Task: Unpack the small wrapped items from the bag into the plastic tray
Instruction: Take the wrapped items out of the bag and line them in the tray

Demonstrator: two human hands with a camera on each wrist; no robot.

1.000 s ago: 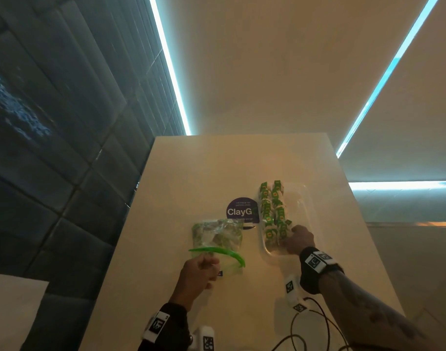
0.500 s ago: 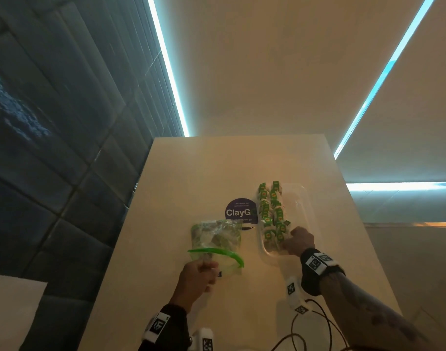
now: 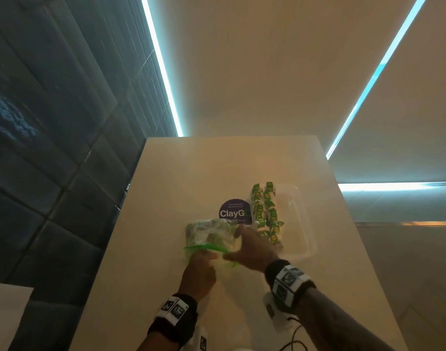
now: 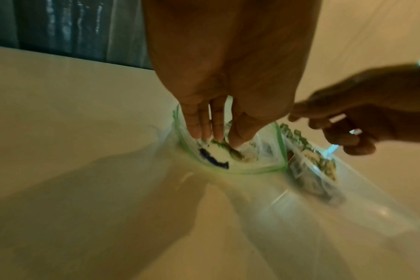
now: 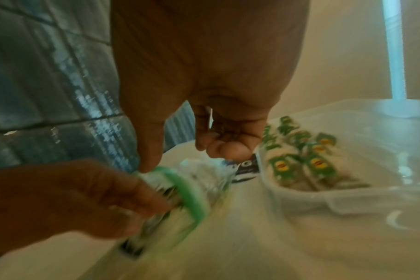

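Observation:
A clear zip bag (image 3: 209, 234) with a green rim lies on the table and holds several green-and-white wrapped packets. My left hand (image 3: 200, 269) pinches the bag's near rim, its fingers (image 4: 204, 123) reaching into the mouth. My right hand (image 3: 249, 247) is spread over the right side of the mouth and holds nothing; its thumb (image 5: 149, 147) touches the green rim. To the right stands the clear plastic tray (image 3: 305, 224) with packets (image 3: 266, 214) lined up in rows along its left side. The same rows of packets (image 5: 300, 166) show up close in the right wrist view.
A round dark "ClayG" sticker (image 3: 233, 211) lies on the beige table (image 3: 204, 173) between the bag and the tray. A black cable (image 3: 292, 343) trails near my right forearm. A dark tiled wall runs along the table's left edge.
My right hand has left the tray and moved left to the bag's mouth. The left hand still holds the bag's rim in the same place.

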